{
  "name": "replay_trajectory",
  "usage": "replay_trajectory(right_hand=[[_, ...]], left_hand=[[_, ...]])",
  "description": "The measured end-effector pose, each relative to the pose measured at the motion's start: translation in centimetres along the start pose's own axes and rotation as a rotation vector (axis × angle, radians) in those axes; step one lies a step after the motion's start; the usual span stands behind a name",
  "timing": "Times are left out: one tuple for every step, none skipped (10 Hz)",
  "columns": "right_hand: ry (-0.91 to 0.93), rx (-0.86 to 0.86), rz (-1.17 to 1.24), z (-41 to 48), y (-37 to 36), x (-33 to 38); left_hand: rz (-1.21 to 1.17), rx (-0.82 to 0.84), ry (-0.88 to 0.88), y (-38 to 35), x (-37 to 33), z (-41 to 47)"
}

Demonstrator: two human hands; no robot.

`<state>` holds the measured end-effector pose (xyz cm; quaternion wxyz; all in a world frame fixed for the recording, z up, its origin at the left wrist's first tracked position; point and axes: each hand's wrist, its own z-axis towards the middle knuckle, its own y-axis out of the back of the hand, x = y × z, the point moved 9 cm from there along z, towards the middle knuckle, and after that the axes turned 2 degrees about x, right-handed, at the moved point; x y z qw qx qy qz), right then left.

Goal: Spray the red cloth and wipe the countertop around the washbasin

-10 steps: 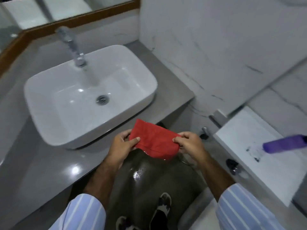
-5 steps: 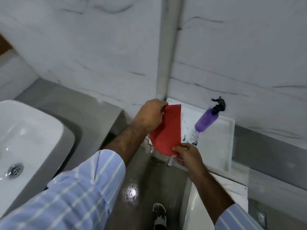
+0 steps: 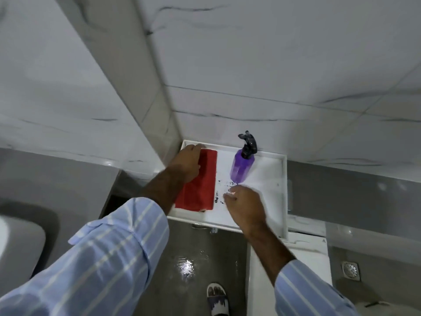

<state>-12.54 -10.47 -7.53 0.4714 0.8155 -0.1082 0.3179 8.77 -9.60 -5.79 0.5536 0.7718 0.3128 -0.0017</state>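
The folded red cloth [image 3: 202, 190] lies flat on the left side of a white tray [image 3: 284, 192] that stands against the marble wall. My left hand [image 3: 186, 163] rests over the cloth's far left part, fingers curled on its edge. A purple spray bottle [image 3: 241, 167] with a black trigger head stands in the tray, right of the cloth. My right hand [image 3: 246, 208] hovers just below the bottle's base with loosely bent fingers, holding nothing. The white washbasin [image 3: 20, 242] shows only as a corner at the lower left, on the grey countertop [image 3: 57, 179].
Dark smudges [image 3: 222, 190] mark the tray between cloth and bottle. A white ceramic fixture [image 3: 289, 258] sits below the tray. The wet grey floor [image 3: 186, 265], my sandalled foot [image 3: 216, 297] and a floor drain [image 3: 350, 270] are below. Marble walls close off the corner.
I have turned from the basin to the tray. The cloth, earlier held in the air by both hands, now lies on the tray; my right hand has let go and moved toward the bottle.
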Motion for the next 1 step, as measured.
replay_trajectory(right_hand=[[0.077, -0.223, -0.324, -0.26, 4.91, -2.12]], left_hand=[[-0.063, -0.149, -0.006, 0.3, -0.16, -1.76]])
